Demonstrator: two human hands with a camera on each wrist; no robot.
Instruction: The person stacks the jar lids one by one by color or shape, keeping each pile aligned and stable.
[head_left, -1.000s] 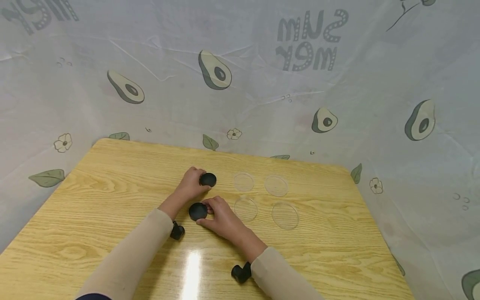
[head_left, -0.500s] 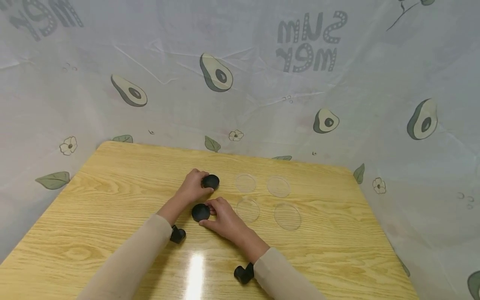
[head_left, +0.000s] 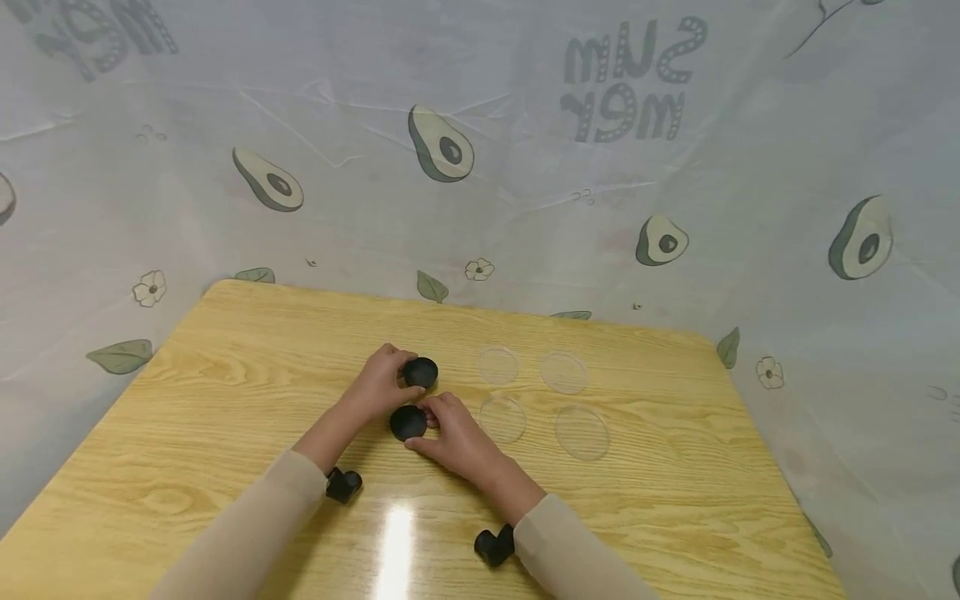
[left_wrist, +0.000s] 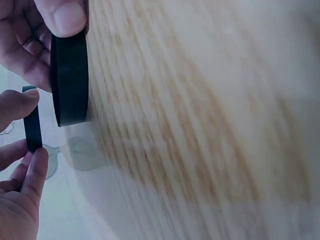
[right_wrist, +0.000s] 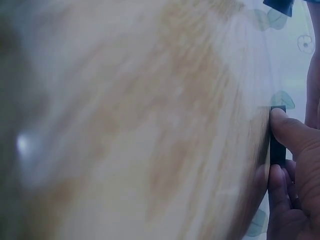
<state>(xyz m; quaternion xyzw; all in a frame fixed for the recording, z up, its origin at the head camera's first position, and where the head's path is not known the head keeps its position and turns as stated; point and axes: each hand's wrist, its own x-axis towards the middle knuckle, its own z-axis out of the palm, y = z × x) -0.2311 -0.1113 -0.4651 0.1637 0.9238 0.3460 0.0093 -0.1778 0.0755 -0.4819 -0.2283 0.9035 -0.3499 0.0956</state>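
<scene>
In the head view my left hand [head_left: 378, 385] grips the left side of a flat, round black disc [head_left: 421, 372] with a thick rim, like a shallow lid. Its thumb lies on the rim of that disc [left_wrist: 71, 80] in the left wrist view. A little nearer to me, my right hand [head_left: 459, 440] pinches a second black disc [head_left: 408, 423] by its right side. The right wrist view shows that disc [right_wrist: 278, 144] edge-on between thumb and fingers. Both discs are at or just above the table; which, I cannot tell. The two discs are apart.
Several clear round discs lie on the wooden table [head_left: 247, 375] right of my hands, among them a back one [head_left: 498, 365] and a front right one [head_left: 582, 432]. A patterned cloth [head_left: 360, 225] hangs behind the table. Wrist cameras [head_left: 495, 547] sit under both sleeves.
My left hand has drawn its black disc slightly toward me and to the left. The right hand and its disc hold nearly still. The head view has shifted a little.
</scene>
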